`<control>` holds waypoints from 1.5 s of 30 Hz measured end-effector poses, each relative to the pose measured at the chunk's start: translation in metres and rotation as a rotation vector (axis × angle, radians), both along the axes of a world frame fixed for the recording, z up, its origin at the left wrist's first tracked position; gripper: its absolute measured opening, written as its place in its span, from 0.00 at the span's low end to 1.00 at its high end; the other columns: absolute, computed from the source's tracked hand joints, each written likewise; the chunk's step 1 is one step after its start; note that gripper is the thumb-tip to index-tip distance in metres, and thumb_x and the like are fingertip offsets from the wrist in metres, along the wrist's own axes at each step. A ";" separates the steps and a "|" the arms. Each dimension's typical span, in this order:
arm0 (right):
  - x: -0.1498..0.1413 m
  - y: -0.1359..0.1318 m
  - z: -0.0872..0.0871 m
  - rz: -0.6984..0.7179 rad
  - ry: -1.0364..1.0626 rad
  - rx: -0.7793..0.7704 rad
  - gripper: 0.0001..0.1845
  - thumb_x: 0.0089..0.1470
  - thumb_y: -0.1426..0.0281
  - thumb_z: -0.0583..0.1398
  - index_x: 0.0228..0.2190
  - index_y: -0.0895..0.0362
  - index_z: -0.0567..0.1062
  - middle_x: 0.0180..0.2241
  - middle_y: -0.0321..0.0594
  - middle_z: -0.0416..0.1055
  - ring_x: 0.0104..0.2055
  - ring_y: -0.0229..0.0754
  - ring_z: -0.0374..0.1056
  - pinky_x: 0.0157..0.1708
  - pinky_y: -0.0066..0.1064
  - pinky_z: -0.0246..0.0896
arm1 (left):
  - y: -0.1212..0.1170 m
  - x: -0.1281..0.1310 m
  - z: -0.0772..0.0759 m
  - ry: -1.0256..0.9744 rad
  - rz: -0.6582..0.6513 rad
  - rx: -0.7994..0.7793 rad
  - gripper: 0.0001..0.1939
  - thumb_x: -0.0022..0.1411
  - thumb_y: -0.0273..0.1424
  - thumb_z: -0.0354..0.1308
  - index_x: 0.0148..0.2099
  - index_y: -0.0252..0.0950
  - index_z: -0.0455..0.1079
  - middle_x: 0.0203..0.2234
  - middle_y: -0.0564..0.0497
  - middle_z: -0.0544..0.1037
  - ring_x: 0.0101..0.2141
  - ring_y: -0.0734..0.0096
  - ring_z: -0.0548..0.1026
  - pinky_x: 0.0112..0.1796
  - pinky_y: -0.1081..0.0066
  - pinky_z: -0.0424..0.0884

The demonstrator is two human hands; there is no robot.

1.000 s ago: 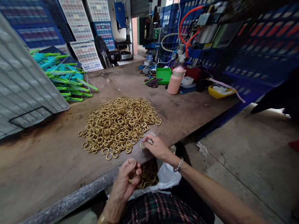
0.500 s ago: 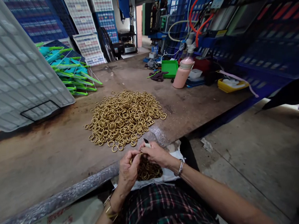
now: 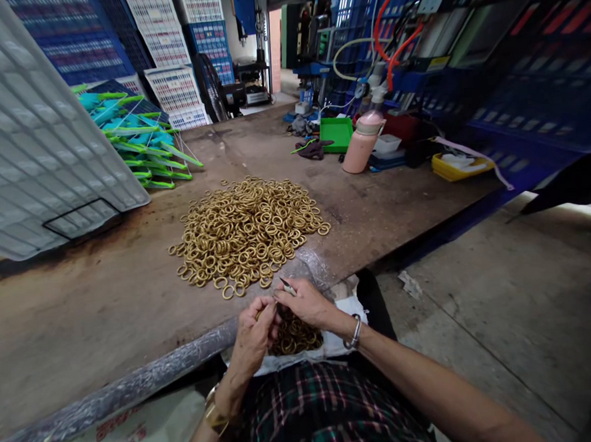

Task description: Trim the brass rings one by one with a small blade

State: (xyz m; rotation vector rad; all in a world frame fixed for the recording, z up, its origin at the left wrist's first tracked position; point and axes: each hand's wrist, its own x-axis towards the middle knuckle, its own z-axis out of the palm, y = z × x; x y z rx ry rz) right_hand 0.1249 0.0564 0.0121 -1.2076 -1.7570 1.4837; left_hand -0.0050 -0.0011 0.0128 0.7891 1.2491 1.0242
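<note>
My left hand (image 3: 254,327) is closed in a pinch on a brass-coloured ring (image 3: 259,314), mostly hidden by the fingers. Close beside it, my right hand (image 3: 304,303) grips a small knife (image 3: 288,287) with a dark pointed blade and a pale handle. The fingertips of both hands meet at the table's front edge. Just beyond them lies a broad heap of brass-coloured rings (image 3: 246,234) on the table. Under my hands, more rings (image 3: 297,334) fill a white bag (image 3: 339,344) at my lap.
A grey-white crate (image 3: 45,143) stands at the left on the table (image 3: 105,312), beside bright green and blue plastic parts (image 3: 145,140). Toward the back right are a green tray (image 3: 336,133), a pink bottle (image 3: 363,145) and a yellow dish (image 3: 460,165). Machinery with orange hoses rises behind.
My right hand has come from the heap's near edge to meet my left hand, which rose slightly. The knife now shows, its blade tilting lower than half a second ago. The view has shifted.
</note>
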 end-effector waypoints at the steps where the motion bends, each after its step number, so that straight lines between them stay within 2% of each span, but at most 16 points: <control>1: 0.000 0.000 0.000 0.008 0.014 -0.014 0.10 0.50 0.67 0.52 0.22 0.58 0.65 0.18 0.29 0.61 0.22 0.31 0.54 0.22 0.23 0.47 | 0.000 0.000 0.000 -0.037 -0.006 -0.002 0.16 0.52 0.44 0.56 0.31 0.35 0.63 0.16 0.60 0.65 0.12 0.85 0.57 0.13 0.80 0.50; 5: 0.003 0.002 0.002 -0.035 -0.007 -0.046 0.15 0.54 0.66 0.48 0.20 0.58 0.66 0.17 0.30 0.60 0.20 0.31 0.54 0.22 0.23 0.48 | -0.001 0.002 0.002 -0.171 0.011 -0.027 0.14 0.52 0.41 0.57 0.30 0.35 0.63 0.16 0.60 0.64 0.13 0.86 0.56 0.14 0.81 0.49; 8: 0.007 0.000 0.001 -0.040 -0.130 0.136 0.14 0.54 0.69 0.48 0.21 0.58 0.67 0.18 0.32 0.62 0.21 0.32 0.55 0.24 0.23 0.48 | 0.000 0.003 0.004 -0.220 0.059 -0.039 0.14 0.52 0.41 0.58 0.30 0.35 0.61 0.18 0.60 0.64 0.14 0.85 0.57 0.14 0.82 0.48; 11: 0.009 -0.005 -0.002 0.092 -0.308 0.351 0.08 0.52 0.73 0.50 0.26 0.58 0.69 0.20 0.33 0.64 0.23 0.33 0.56 0.26 0.25 0.47 | 0.001 0.003 0.005 -0.233 0.083 -0.039 0.14 0.51 0.40 0.59 0.30 0.35 0.61 0.18 0.59 0.65 0.15 0.85 0.58 0.14 0.82 0.48; 15: 0.007 -0.011 -0.005 0.198 -0.545 0.485 0.09 0.49 0.76 0.51 0.31 0.58 0.69 0.25 0.37 0.68 0.25 0.36 0.59 0.27 0.27 0.47 | 0.001 0.003 0.004 -0.221 0.095 -0.026 0.15 0.51 0.41 0.59 0.30 0.35 0.61 0.18 0.59 0.65 0.15 0.85 0.58 0.15 0.82 0.49; 20: 0.004 -0.011 -0.002 0.239 -0.689 0.499 0.12 0.50 0.76 0.49 0.37 0.59 0.68 0.31 0.42 0.71 0.31 0.39 0.65 0.29 0.27 0.49 | -0.002 0.005 0.005 -0.172 0.113 -0.034 0.16 0.51 0.42 0.58 0.31 0.35 0.61 0.18 0.59 0.65 0.14 0.85 0.58 0.15 0.82 0.49; 26: -0.003 -0.013 0.004 0.235 -0.900 0.431 0.14 0.49 0.76 0.50 0.40 0.59 0.66 0.34 0.45 0.72 0.33 0.43 0.68 0.30 0.29 0.52 | -0.003 0.002 -0.003 -0.079 0.099 -0.006 0.15 0.54 0.42 0.55 0.29 0.36 0.60 0.16 0.60 0.64 0.13 0.85 0.57 0.15 0.81 0.50; 29: -0.007 -0.009 0.004 0.199 -0.916 0.456 0.13 0.50 0.76 0.50 0.39 0.59 0.66 0.34 0.45 0.73 0.33 0.44 0.69 0.29 0.29 0.53 | -0.005 0.000 -0.003 -0.123 0.088 -0.001 0.14 0.54 0.42 0.56 0.28 0.36 0.60 0.16 0.60 0.64 0.14 0.85 0.57 0.15 0.81 0.50; 33: -0.004 0.008 0.002 0.091 -0.952 0.452 0.13 0.51 0.77 0.48 0.38 0.59 0.66 0.31 0.46 0.73 0.32 0.44 0.69 0.28 0.30 0.53 | -0.012 0.000 0.006 -0.223 0.014 -0.038 0.13 0.54 0.40 0.56 0.29 0.35 0.61 0.16 0.60 0.63 0.13 0.85 0.56 0.14 0.81 0.49; 36: -0.001 0.020 0.000 0.052 -0.889 0.494 0.12 0.50 0.77 0.50 0.38 0.59 0.66 0.34 0.45 0.73 0.35 0.42 0.69 0.31 0.28 0.53 | -0.016 0.002 0.009 -0.352 -0.011 -0.091 0.13 0.54 0.40 0.57 0.30 0.36 0.62 0.18 0.59 0.65 0.13 0.85 0.57 0.13 0.82 0.48; 39: -0.007 0.024 -0.002 0.038 -0.778 0.546 0.12 0.52 0.75 0.51 0.40 0.57 0.65 0.36 0.42 0.72 0.38 0.40 0.68 0.33 0.27 0.52 | -0.020 0.003 0.002 -0.390 -0.027 -0.184 0.15 0.52 0.41 0.58 0.29 0.35 0.61 0.22 0.55 0.69 0.15 0.84 0.61 0.12 0.82 0.47; 43: -0.022 0.026 -0.003 0.020 -0.788 0.555 0.11 0.55 0.70 0.51 0.42 0.55 0.64 0.37 0.41 0.73 0.37 0.40 0.68 0.31 0.28 0.51 | -0.028 0.006 -0.022 -0.426 -0.078 -0.360 0.14 0.49 0.36 0.62 0.26 0.32 0.62 0.21 0.51 0.71 0.15 0.83 0.63 0.11 0.83 0.46; 45: -0.028 0.028 0.000 0.043 -0.822 0.553 0.11 0.54 0.70 0.52 0.41 0.54 0.64 0.37 0.40 0.73 0.37 0.41 0.69 0.30 0.28 0.50 | -0.030 0.007 -0.035 -0.492 0.009 -0.480 0.11 0.49 0.32 0.62 0.26 0.31 0.62 0.19 0.51 0.71 0.14 0.82 0.64 0.12 0.83 0.47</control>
